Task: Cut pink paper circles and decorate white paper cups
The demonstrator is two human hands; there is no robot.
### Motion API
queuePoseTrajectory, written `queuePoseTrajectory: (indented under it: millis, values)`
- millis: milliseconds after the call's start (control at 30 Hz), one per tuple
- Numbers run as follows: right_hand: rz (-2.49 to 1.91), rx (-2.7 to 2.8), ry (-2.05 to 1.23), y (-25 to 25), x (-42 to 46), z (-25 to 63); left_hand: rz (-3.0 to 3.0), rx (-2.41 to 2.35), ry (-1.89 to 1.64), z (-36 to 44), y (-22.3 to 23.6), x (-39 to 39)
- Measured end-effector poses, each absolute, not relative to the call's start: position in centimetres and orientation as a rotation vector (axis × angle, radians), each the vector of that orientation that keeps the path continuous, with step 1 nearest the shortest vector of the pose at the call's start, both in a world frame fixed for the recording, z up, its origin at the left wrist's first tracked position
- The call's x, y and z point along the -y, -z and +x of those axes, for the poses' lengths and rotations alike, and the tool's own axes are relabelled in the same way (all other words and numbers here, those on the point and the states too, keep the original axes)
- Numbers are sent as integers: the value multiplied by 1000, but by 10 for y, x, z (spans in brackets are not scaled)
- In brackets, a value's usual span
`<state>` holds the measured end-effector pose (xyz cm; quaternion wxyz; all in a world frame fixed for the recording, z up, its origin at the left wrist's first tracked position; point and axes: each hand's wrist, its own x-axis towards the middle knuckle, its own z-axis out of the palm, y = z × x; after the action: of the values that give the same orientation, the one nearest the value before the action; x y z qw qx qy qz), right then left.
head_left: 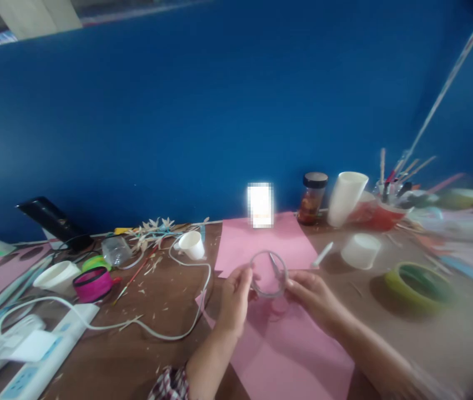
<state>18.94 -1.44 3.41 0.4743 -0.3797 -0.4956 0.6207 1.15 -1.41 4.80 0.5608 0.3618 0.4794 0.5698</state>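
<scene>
Both my hands hold a clear round ring, like a roll of transparent tape (268,274), above a pink sheet of paper (278,344). My left hand (233,299) grips its left side with curled fingers. My right hand (309,294) grips its right side, and a thin grey strip or blade crosses the ring near those fingers. The picture is blurred, so I cannot make out the strip clearly.
A brown table (145,311) carries a white cable (178,333), power strip (40,355), white cups (191,244), a pink roll (93,283), a green roll (419,283), a dark-lidded jar (311,198), a brush pot (386,214). A blue wall stands behind.
</scene>
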Motion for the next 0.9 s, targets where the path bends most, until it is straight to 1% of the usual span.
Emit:
queuePoseTrajectory:
  millis: [167,367,567,900]
  values:
    - [-913,1119,-1581,-37,15,189,621,-997,-1281,11,-44,11]
    - [-935,1064,-1578,-41,15,187,552,-923,-1244,10,-45,12]
    - [-1225,1129,-1215,-45,13,185,458,-892,-1236,9,-46,12]
    - [-1371,935,-1001,-41,4,204,363,-754,-1287,6,-47,9]
